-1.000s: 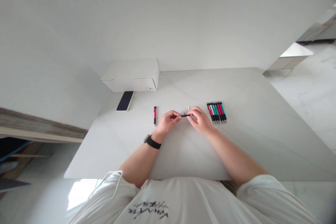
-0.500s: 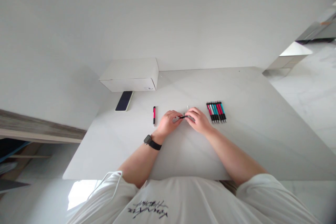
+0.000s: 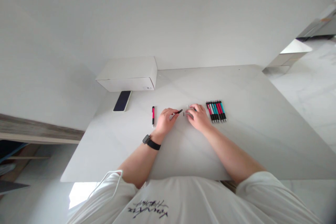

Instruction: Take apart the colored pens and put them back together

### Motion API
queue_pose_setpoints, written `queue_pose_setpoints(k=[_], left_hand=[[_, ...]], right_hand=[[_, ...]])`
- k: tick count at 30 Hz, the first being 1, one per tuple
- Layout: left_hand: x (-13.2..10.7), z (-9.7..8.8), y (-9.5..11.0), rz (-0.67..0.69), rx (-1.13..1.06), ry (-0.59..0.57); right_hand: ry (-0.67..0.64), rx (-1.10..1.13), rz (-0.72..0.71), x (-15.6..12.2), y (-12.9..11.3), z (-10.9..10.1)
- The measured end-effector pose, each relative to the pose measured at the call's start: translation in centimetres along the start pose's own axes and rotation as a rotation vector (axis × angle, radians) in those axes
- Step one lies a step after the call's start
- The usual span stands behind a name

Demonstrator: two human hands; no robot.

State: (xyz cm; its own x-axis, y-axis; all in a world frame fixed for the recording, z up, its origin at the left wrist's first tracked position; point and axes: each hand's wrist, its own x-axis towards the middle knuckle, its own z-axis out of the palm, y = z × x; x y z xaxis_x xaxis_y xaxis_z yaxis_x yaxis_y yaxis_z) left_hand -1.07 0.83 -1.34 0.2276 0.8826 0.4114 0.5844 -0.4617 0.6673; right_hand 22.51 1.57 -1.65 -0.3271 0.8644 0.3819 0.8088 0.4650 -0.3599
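My left hand (image 3: pixel 165 121) is closed, thumb and fingers pinching a pen barrel (image 3: pixel 179 111) whose black end points up and right; a pale section shows between the fingers. My right hand (image 3: pixel 198 117) rests low over the table with thumb and forefinger apart. Beside its fingertips lies a thin white pen part (image 3: pixel 187 106). A small dark piece, perhaps a spring (image 3: pixel 183 114), lies between the hands. A bit of teal shows under the right fingers, mostly hidden.
A red and black pen (image 3: pixel 153 116) lies left of my left hand. Several pens (image 3: pixel 216 111) in red, white and teal form a row on the right. A phone (image 3: pixel 122 101) lies before a white box (image 3: pixel 127 75) against the wall.
My hands have moved apart. The black pen part that was between both hands is now in the left hand only, and the right hand has lowered toward the small parts.
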Motion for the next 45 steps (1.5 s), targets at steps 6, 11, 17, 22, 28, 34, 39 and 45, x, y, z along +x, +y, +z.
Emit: queue_pose_setpoints(k=[6, 11, 17, 22, 28, 34, 39, 45], left_hand=[[0.0, 0.0, 0.2, -0.005, -0.011, -0.010], [0.0, 0.0, 0.1, -0.005, -0.022, -0.004], [0.0, 0.1, 0.0, -0.008, -0.033, -0.004], [0.0, 0.0, -0.2, -0.011, -0.013, -0.002], [-0.1, 0.0, -0.2, -0.011, -0.023, -0.014], [-0.1, 0.0, 0.1, 0.021, -0.037, -0.054], [0.0, 0.0, 0.2, 0.041, -0.048, -0.068], [-0.1, 0.0, 0.2, 0.045, -0.047, -0.069]], right_hand=[[-0.017, -0.075, 0.029, 0.6, -0.5, 0.6], [0.002, -0.046, 0.003, 0.7, -0.5, 1.2], [0.039, 0.047, -0.004, 0.6, -0.3, 1.4], [0.043, 0.122, 0.003, 0.5, -0.4, 1.2], [0.220, 0.424, 0.069, 0.5, -0.3, -0.4], [0.260, 0.550, 0.098, 0.5, -0.8, -1.3], [0.246, 0.566, 0.088, 0.4, -1.0, -1.0], [0.225, 0.543, 0.083, 0.4, -0.9, -0.9]])
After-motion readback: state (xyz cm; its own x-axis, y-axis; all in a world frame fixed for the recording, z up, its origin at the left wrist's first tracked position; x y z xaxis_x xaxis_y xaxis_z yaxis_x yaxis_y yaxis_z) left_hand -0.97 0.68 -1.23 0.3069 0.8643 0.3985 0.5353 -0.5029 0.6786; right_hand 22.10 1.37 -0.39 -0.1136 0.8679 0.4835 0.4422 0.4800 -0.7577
